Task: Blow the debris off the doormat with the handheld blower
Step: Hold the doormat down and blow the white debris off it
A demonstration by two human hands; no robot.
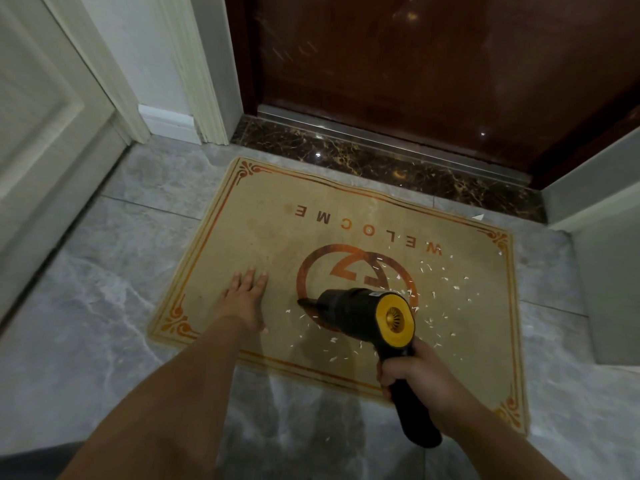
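Note:
A tan doormat point(263, 220) with an orange border, the word WELCOME and a round logo lies on the grey floor before a door. Several small white scraps of debris point(445, 279) are scattered over its right half and near its middle. My right hand point(419, 382) grips the black handle of a handheld blower point(363, 311) with a yellow rear ring. The blower's nozzle points left, low over the mat's centre. My left hand point(246, 296) lies flat, fingers spread, pressed on the mat's left part.
A dark red door point(433, 71) with a dark marble threshold point(363, 161) stands behind the mat. A white door and frame point(52, 116) lie to the left, a grey wall corner point(602, 271) to the right. One larger white scrap point(479, 216) sits at the mat's far edge.

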